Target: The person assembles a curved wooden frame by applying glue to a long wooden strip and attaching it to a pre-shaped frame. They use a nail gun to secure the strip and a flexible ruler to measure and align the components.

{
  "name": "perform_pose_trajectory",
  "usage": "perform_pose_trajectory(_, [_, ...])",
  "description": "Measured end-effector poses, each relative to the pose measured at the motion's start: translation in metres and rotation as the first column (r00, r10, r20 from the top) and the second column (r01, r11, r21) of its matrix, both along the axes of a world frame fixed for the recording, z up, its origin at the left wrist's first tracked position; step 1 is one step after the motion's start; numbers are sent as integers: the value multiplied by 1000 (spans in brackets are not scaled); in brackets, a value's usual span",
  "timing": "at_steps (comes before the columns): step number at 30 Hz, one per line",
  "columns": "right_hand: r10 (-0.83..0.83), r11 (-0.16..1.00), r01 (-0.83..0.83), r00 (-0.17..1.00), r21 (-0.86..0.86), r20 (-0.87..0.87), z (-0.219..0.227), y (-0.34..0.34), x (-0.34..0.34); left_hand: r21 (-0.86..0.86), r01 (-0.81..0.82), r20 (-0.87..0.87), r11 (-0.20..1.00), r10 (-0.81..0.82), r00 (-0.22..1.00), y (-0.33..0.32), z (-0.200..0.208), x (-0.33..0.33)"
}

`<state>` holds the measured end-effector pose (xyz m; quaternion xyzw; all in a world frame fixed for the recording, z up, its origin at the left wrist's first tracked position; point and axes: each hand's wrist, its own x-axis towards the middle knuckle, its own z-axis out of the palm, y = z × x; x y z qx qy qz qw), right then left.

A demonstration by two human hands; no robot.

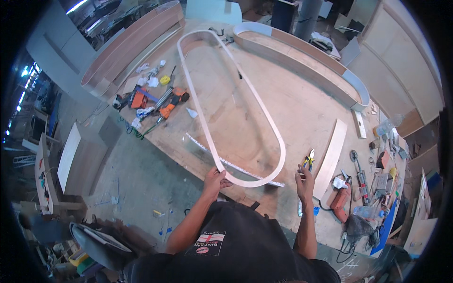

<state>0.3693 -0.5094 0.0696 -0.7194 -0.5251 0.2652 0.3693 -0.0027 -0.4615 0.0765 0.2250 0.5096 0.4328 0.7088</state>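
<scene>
A long, rounded frame point(196, 112) of pale bent wood lies across the workbench, its near curved end close to my body. My left hand point(217, 181) is closed on the near left part of its rim. To the right of that end, my right hand point(305, 181) has its fingers closed around the handles of yellow-and-black pliers point(309, 158), whose jaws point away from me. A white strip with dark marks point(245, 172) runs under the near end of the frame.
A second rounded wooden frame point(302, 59) stands far right, more curved wooden bands point(137, 45) far left. Tools with orange parts point(171, 104) and crumpled paper lie on the left. On the right are a flat board point(331, 158), a red power tool point(340, 203) and a bottle point(388, 126).
</scene>
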Motion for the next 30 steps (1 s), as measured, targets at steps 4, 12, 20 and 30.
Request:
perform_pose_trajectory(4, [-49, 998, 54, 983, 19, -175, -7, 50, 3, 33, 5, -25, 999, -5, 1000, 9, 2, 1])
perform_pose_trajectory(12, [85, 986, -137, 899, -92, -429, -16, 116, -30, 106, -33, -89, 994, 42, 995, 7, -1, -9])
perform_pose_trajectory(20, [120, 955, -244, 838, -168, -533, -1, 113, -94, 152, -215, -238, 965, 247, 939, 16, -24, -68])
perform_pose_trajectory(30, [173, 912, -354, 791, -208, -587, 13, 121, -185, 210, -244, -355, 947, 306, 883, 45, -49, -178])
